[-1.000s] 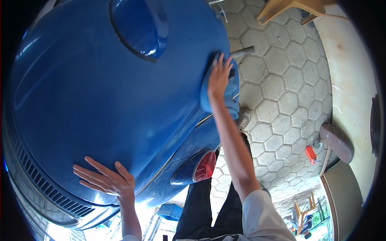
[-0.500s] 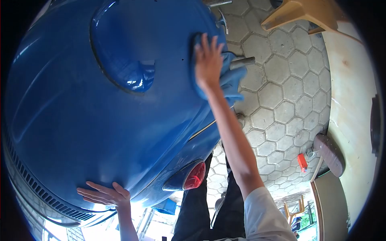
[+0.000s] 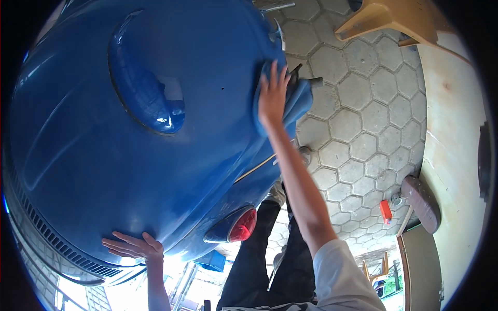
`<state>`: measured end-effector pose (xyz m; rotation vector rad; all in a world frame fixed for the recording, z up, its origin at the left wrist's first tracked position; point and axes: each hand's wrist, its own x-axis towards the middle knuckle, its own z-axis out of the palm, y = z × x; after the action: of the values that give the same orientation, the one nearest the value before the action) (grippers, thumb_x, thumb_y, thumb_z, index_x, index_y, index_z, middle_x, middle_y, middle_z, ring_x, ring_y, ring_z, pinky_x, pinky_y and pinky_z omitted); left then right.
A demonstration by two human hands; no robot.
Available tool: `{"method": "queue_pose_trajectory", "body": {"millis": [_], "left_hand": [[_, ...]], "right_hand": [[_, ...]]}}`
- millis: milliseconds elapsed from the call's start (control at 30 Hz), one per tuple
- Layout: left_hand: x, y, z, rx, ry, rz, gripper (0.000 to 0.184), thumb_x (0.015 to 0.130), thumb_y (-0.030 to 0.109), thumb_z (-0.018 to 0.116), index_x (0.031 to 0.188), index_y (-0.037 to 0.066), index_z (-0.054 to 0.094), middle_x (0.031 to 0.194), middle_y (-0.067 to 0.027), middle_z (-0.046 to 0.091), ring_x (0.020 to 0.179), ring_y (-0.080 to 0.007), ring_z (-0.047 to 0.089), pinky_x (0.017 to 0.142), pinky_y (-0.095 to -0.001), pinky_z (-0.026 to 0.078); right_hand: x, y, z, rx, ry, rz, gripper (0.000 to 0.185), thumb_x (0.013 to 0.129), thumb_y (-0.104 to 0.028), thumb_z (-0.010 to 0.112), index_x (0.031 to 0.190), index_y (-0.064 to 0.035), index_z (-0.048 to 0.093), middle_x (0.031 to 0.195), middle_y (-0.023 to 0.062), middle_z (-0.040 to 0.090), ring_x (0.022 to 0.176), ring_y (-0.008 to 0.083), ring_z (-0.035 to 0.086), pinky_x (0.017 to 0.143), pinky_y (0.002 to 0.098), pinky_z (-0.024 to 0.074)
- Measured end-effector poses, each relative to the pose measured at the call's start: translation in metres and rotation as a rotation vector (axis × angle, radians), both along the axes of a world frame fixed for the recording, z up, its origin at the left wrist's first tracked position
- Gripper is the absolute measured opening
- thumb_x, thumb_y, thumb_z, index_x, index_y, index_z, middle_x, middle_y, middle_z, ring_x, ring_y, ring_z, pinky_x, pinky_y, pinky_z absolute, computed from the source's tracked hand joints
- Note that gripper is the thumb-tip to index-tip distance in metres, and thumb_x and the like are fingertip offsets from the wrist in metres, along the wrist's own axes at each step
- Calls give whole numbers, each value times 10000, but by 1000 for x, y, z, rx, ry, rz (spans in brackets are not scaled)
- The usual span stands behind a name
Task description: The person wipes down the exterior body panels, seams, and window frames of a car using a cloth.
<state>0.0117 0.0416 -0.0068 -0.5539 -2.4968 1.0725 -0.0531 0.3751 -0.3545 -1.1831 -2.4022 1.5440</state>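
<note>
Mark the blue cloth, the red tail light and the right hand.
Blue cloth (image 3: 297,102): head view, on its loose folds.
Red tail light (image 3: 243,226): head view, on its lens.
Right hand (image 3: 272,101): head view, on its back.

Fisheye curvature, black corners, blown-out daylight below, glinting bodywork (image 3: 155,160)

Open stretch of blue panel (image 3: 171,181) between the hands (image 3: 273,101), raised hump (image 3: 142,83) beyond, tail light (image 3: 242,226) bulging alongside
</note>
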Motion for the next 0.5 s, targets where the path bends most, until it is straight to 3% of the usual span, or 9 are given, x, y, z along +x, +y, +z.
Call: {"method": "queue_pose_trajectory", "body": {"millis": [67,100,167,267,300,433,500], "left_hand": [[-1,1,1,6,-16,-3,766,993,543,186,1534,1,172,1574,-309,60,1468,-457,90,1151,-611,105],[-1,-1,0,18,-18,3,765,994,548,184,1538,11,165,1574,-309,61,1467,-460,85,1147,-616,94],[0,2,2,29,-29,14,767,992,554,185,1540,19,165,1574,-309,59,1466,-462,87,1148,-615,94],[-2,1,1,37,-7,-17,759,991,560,184,1538,34,195,1572,-299,105,1464,-455,119,1146,-618,117],[-3,1,0,36,5,-33,757,991,558,185,1537,34,202,1571,-295,119,1463,-451,130,1144,-621,125],[-2,2,-7,88,53,-72,756,985,568,224,1527,42,252,1570,-279,160,1463,-428,168,1141,-620,154],[-2,6,-12,160,93,-101,734,983,577,263,1514,71,305,1571,-258,188,1460,-416,192,1135,-620,181]], "right_hand": [[55,-51,30,0,30,-11,556,1041,-363,292,1535,-111,253,1601,190,151,1468,426,120,1191,511,139],[78,-71,60,-134,43,-123,535,1048,-319,256,1538,-106,237,1600,183,161,1465,436,121,1194,515,130],[143,-131,39,-294,221,-241,543,1043,-322,262,1542,-109,239,1600,211,139,1468,435,113,1184,523,129],[202,-147,34,-1,-176,149,544,1042,-323,259,1539,-102,252,1595,227,142,1470,429,120,1178,501,147],[203,-146,34,1,-168,152,538,1046,-330,268,1537,-111,262,1595,233,129,1465,438,125,1172,505,158],[207,-160,18,-83,-211,-278,531,1039,-363,345,1539,-197,279,1608,199,120,1461,460,115,1145,568,190],[214,-181,35,-48,-233,-137,539,1036,-381,346,1537,-193,281,1608,201,114,1453,484,102,1135,596,192]]}}
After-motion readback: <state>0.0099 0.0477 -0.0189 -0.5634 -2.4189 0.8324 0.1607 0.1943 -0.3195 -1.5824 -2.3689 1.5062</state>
